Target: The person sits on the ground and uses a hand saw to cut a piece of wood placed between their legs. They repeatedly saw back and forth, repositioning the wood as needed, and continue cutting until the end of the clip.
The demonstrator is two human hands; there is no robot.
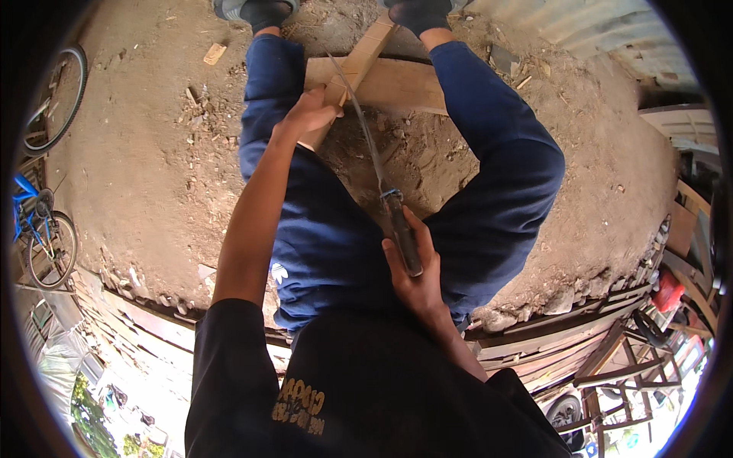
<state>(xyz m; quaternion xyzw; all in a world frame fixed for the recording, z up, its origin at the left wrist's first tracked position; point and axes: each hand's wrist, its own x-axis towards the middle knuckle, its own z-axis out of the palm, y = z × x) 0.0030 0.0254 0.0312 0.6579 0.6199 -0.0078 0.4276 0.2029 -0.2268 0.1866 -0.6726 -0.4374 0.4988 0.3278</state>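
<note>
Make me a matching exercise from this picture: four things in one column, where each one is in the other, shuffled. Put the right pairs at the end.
Things
1. Left hand
2. Saw
3. Blue bicycle
4. Wide board

Places
A. Near the left edge of the picture
B. Held in the right hand
C. Lying crosswise beneath the narrow plank
D. Gripping the narrow plank

Right pairs: 1-D, 2-B, 3-A, 4-C
</note>
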